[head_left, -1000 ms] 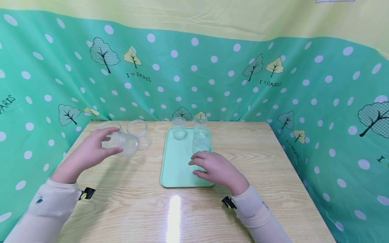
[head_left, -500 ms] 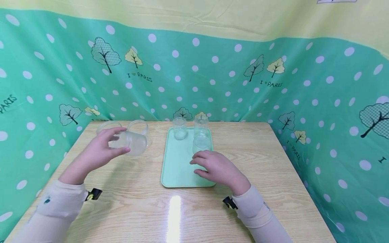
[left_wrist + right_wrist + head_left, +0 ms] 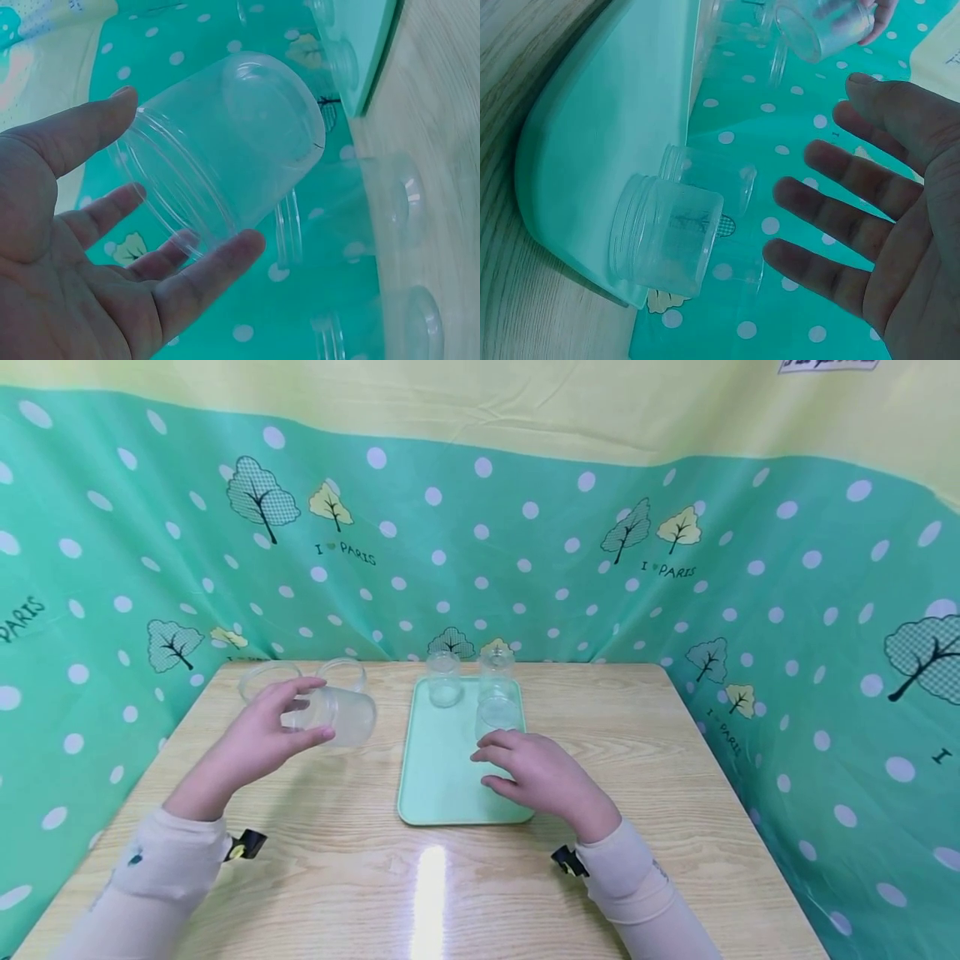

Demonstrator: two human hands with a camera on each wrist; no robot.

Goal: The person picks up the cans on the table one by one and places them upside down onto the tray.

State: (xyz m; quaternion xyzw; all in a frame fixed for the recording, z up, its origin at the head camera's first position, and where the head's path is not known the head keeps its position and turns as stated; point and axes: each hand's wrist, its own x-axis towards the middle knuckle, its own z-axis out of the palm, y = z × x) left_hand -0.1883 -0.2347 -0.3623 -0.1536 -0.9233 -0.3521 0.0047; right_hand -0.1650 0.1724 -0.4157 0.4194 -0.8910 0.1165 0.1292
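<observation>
My left hand grips a clear plastic jar by its threaded mouth, thumb on one side and fingers on the other. The jar lies tilted in the air over the left of the table, its base pointing right; the left wrist view shows the frosted-looking base. My right hand hovers over the near right part of a green tray, fingers spread and holding nothing. Just ahead of it stands a clear jar, threaded mouth down on the tray. Two more clear jars stand at the tray's far end.
Behind the held jar, two clear jars stand at the table's back left, a left one and a right one, both partly hidden. A wooden table carries everything. Green dotted cloth hangs around the back and sides.
My left hand has moved to the right with the jar, a little closer to the tray. My right hand has stayed almost in place.
</observation>
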